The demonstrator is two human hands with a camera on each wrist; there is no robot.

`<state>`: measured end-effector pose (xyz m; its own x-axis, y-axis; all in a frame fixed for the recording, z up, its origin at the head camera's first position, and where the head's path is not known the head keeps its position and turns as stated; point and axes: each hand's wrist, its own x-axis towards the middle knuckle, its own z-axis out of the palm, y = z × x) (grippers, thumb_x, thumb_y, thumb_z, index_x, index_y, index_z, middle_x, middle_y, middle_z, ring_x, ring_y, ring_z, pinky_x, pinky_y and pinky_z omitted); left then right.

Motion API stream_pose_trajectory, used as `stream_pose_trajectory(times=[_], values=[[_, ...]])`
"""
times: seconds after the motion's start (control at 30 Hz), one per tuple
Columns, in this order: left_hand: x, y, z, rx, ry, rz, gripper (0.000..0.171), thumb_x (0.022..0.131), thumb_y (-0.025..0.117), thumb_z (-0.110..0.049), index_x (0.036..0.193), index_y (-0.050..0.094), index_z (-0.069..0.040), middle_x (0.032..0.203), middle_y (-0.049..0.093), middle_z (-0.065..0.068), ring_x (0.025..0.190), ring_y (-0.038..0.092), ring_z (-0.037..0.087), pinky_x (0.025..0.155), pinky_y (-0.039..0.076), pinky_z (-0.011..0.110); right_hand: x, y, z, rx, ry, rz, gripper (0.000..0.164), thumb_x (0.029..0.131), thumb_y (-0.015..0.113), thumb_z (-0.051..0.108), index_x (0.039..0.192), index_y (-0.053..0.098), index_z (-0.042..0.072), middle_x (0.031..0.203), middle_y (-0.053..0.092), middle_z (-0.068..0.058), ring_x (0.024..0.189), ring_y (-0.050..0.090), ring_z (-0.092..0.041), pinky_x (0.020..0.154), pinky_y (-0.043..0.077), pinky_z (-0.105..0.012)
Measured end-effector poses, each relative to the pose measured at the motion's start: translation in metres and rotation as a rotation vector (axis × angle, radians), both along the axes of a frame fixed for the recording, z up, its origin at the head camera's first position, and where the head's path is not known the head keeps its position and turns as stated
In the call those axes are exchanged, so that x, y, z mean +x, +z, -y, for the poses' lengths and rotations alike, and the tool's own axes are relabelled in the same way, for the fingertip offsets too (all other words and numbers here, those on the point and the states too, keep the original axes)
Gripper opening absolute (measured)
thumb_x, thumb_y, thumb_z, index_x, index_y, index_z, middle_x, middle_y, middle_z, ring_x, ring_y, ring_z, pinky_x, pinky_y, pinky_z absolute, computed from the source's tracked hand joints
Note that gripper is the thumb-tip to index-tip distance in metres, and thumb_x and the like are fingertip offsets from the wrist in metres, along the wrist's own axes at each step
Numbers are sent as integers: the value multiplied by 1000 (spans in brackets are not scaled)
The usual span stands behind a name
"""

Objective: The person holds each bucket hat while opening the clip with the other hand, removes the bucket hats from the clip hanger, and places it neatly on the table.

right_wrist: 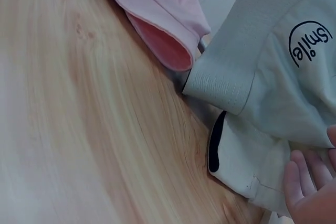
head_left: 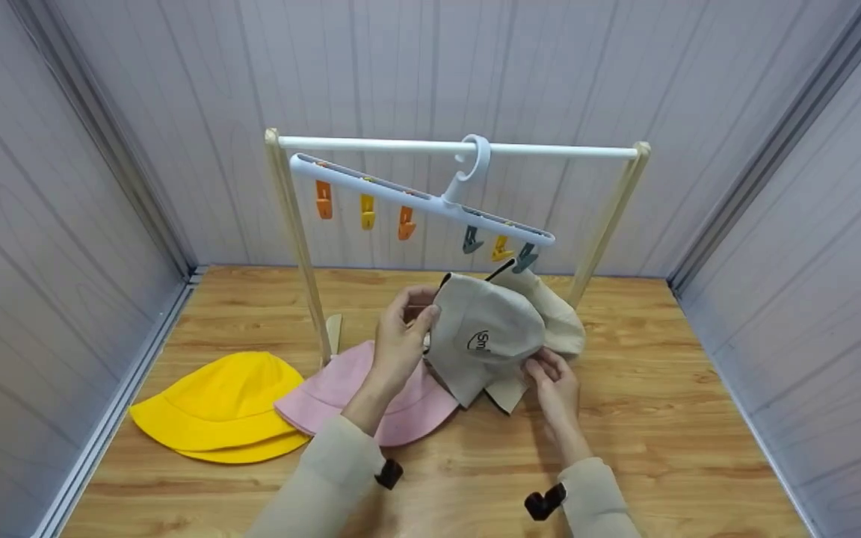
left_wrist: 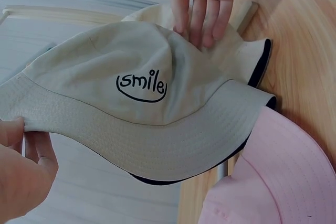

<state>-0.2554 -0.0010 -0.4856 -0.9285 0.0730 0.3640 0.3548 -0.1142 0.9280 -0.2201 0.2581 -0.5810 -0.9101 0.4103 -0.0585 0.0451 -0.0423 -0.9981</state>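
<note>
A beige bucket hat point(head_left: 486, 321) with a black "smile" print is held up in front of the rack, tilted with its crown to the right. My left hand point(head_left: 400, 336) pinches its brim between thumb and fingers, as the left wrist view also shows point(left_wrist: 26, 166). At the crown's lower right, my right hand point(head_left: 556, 385) touches the cloth with nearly straight fingers. Behind it is a second, cream hat point(head_left: 561, 321), its upper edge right at the end clip point(head_left: 525, 258) of the hanger. This hat is partly hidden by the beige one.
A white clip hanger point(head_left: 371, 184) with several coloured clips hangs slanted from the rack's white rod point(head_left: 371, 144). Wooden posts point(head_left: 610, 224) support the rod. On the wooden table point(head_left: 670, 418) lie a pink hat point(head_left: 415, 415) and a yellow hat point(head_left: 229, 403). Panel walls surround the table.
</note>
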Motion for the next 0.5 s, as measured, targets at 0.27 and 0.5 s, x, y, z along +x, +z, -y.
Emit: stream_pose_trajectory(times=[0.27,0.5], values=[[0,-1,3,8,22,-4,23,103,66,0,125,69,-6,116,69,9,107,64,23,89,56,27,-6,-5,5,-94,-72,-28,34,104,66,6,135,58,-5,113,71,-8,105,71,-21,97,60,-39],[-1,-3,5,26,44,-17,21,103,66,0,124,69,-5,114,70,9,103,65,22,87,55,27,-5,0,3,-99,-132,-77,25,102,68,4,125,61,-4,100,69,-2,91,71,-14,87,63,-34]])
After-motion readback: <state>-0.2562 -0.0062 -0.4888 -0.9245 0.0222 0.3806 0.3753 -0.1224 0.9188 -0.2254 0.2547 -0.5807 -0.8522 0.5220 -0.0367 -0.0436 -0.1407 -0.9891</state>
